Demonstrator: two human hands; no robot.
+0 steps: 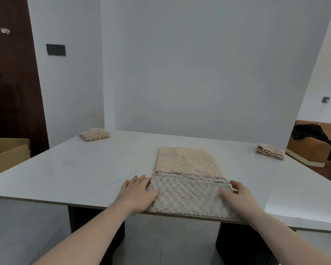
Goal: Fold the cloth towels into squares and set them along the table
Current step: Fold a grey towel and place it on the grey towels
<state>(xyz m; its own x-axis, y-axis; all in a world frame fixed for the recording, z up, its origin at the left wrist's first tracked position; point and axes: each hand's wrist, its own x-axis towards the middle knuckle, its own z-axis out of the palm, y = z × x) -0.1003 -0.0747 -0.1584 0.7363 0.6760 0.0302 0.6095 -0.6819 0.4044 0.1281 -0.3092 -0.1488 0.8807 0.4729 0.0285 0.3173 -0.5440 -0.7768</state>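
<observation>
One folded towel (94,134) already lies in the upper left part of the table (75,169), near its far corner, and it looks like a finished square. At the right of the frame, close to the far right corner, there is a small stack of towels (270,151), also folded; how many pieces are in it I cannot tell. So I judge the task is partly done, with two places along the table already filled.

In the lower centre a beige towel (187,165) lies on top of a grey towel (189,197), whose near edge reaches the front edge of the table. Both appear folded only once or not fully, so they are still long and not square.

The left hand (139,192) rests on the left edge of the grey towel, fingers mostly straight and spread, thumb on the cloth. The right hand (239,196) has its fingers curled at the right edge and seems to pinch it, though the contact is not fully clear.

What remains, in my view: folding these two towels into squares and placing them
</observation>
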